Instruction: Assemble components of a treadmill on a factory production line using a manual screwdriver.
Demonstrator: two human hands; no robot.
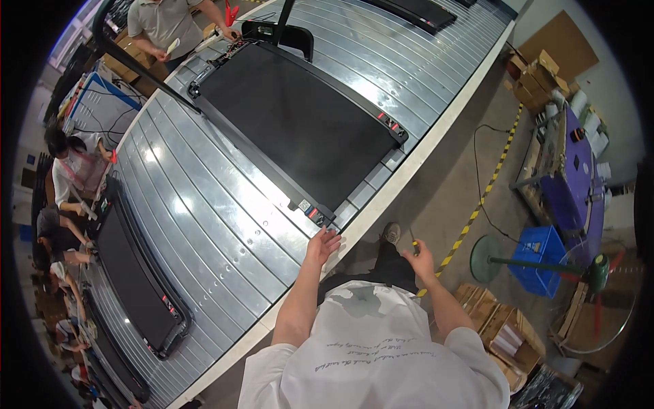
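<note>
A large black treadmill (pixel 300 123) lies flat on a silver slatted conveyor (pixel 204 225) in front of me. My left hand (pixel 322 245) reaches out with fingers spread and holds nothing, just short of the treadmill's near corner (pixel 315 214). My right hand (pixel 419 258) hangs at my side above the concrete floor, closed on a small screwdriver (pixel 414 244) with a yellow-and-black handle. My white shirt fills the lower middle of the view.
A second treadmill (pixel 136 279) lies on the conveyor to the left, with several people working beside it. Another person (pixel 167 27) stands at the far end. A blue crate (pixel 541 255), a fan base (pixel 487 259), a purple workbench (pixel 572 184) and cardboard boxes (pixel 504 327) stand on my right.
</note>
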